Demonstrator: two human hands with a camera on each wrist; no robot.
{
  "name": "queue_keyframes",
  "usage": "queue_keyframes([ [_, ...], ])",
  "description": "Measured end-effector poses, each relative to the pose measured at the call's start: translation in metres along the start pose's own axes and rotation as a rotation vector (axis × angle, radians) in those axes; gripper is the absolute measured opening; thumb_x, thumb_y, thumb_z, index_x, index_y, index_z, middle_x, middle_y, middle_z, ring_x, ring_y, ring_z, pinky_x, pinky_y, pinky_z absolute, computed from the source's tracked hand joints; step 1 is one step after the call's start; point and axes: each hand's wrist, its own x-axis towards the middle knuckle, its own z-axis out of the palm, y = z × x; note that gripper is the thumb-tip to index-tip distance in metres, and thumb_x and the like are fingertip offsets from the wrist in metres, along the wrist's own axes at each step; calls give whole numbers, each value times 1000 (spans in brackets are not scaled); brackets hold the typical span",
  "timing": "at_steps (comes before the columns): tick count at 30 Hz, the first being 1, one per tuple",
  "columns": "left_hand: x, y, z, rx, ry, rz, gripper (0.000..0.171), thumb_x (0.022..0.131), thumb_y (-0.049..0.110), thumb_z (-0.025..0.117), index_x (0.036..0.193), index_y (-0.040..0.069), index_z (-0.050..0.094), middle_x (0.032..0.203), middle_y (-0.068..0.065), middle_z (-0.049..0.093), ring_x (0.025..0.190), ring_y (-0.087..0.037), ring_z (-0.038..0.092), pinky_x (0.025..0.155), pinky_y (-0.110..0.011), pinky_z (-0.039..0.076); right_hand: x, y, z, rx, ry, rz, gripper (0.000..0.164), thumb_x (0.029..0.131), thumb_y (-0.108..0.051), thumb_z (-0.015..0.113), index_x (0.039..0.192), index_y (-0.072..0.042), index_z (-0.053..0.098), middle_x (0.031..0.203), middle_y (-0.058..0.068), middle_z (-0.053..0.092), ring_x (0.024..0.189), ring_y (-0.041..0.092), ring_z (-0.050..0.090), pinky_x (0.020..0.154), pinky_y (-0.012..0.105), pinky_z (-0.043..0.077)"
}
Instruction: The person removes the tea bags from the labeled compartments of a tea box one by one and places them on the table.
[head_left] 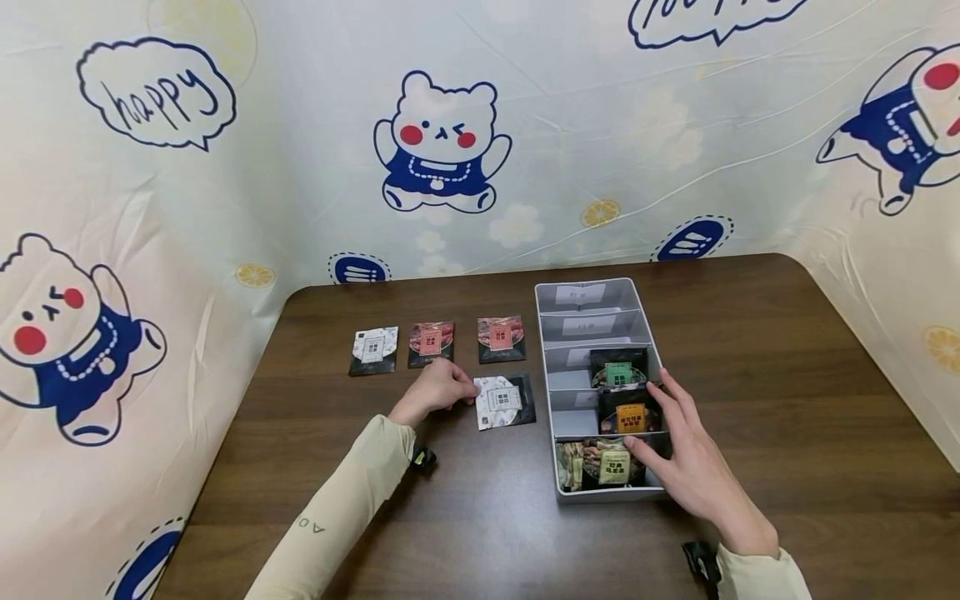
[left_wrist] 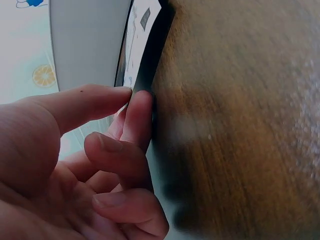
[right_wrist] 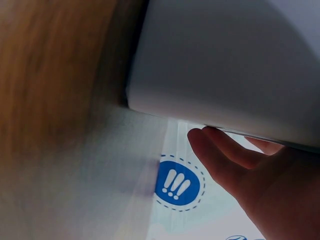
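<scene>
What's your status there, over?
Left grip pinching white-and-black sachet. Right grip at right rim of gray compartment box. No obstruction between sachet and box.

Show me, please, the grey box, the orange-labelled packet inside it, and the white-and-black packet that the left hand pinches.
Grey box point(head_left: 609, 497): head view, on its near wall.
Orange-labelled packet point(head_left: 631, 418): head view, on its label.
White-and-black packet point(head_left: 504, 399): head view, on its label.

Clipped and illegible.
Cannot read fine print on pinched white-and-black sachet point(head_left: 504, 401) or compartment labels point(head_left: 581, 294); see only part of gray box point(right_wrist: 225, 60) in right wrist view, cut by top and right edges.
</scene>
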Motion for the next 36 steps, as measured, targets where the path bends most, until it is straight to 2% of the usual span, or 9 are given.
queue_keyframes([
  [11, 0, 1, -1, 53, 20, -6, 21, 86, 25, 70, 71, 10, 73, 60, 0, 63, 44, -9, 45, 47, -23, 41, 0, 0, 0, 2, 1, -1, 75, 90, -30, 68, 149, -4, 30, 162, 10, 11, 131, 45, 40, 90, 63, 42],
  [19, -1, 0, -3, 31, 20, -34, 22, 87, 25, 70, 71, 10, 74, 62, -1, 65, 44, -8, 44, 47, -23, 40, 0, 1, 0, 6, 0, 1, 75, 90, -29, 68, 149, -5, 30, 162, 9, 11, 131, 45, 40, 91, 63, 42],
  [26, -1, 1, -4, 61, 39, -19, 21, 87, 26, 70, 73, 10, 73, 64, 0, 65, 47, -9, 48, 47, -24, 42, 0, 1, 0, 6, 0, -2, 75, 90, -30, 68, 149, -5, 30, 162, 9, 11, 131, 45, 41, 90, 63, 42],
  [31, -1, 4, -5, 89, 77, 26, 17, 87, 25, 69, 78, 11, 72, 68, -1, 64, 53, -11, 52, 50, -24, 43, 0, 1, 0, 10, -3, -2, 75, 90, -30, 68, 149, -5, 29, 162, 9, 10, 131, 45, 40, 90, 64, 42],
  [36, -3, 15, -6, 86, 115, 155, 17, 90, 22, 65, 84, 8, 73, 73, -4, 67, 58, -13, 52, 55, -26, 42, 0, 0, 0, 8, -11, 2, 75, 90, -31, 67, 149, -5, 29, 162, 8, 9, 132, 45, 39, 91, 64, 41],
])
